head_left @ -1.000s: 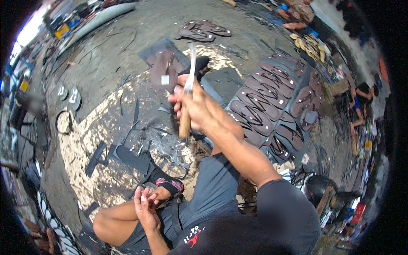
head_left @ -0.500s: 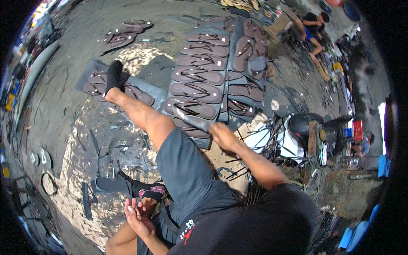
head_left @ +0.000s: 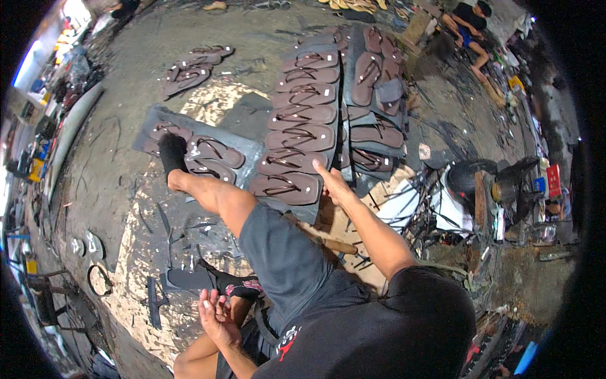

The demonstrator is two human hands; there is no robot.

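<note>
Brown flip-flops with dark thong straps lie in a long column ahead of me, on dark sheeting. My right hand [head_left: 336, 187] is at the right edge of the column. Its thumb presses on the end of one flip-flop [head_left: 291, 163], second from the near end; the other fingers curl at its edge, partly hidden. Closest to me lies another flip-flop [head_left: 287, 187]. A wooden-handled tool [head_left: 339, 245] rests beside my thigh, its far end hard to make out. Over my bent leg, my left hand [head_left: 219, 323] is palm up, fingers loosely curled and apart, holding nothing.
My socked foot [head_left: 172, 151] stretches over a grey sheet [head_left: 146, 140] bearing more flip-flops. A dark sole-shaped piece [head_left: 189, 280] and scraps litter the floor at left. Dark strips and a wooden post [head_left: 481, 205] stand at right. Another person [head_left: 468, 28] sits at the far right.
My right hand has let go of a long grey thing, blurred earlier, and now touches a flip-flop. The wooden handle shows by my thigh. My left hand stays loosely curled; the view has shifted.
</note>
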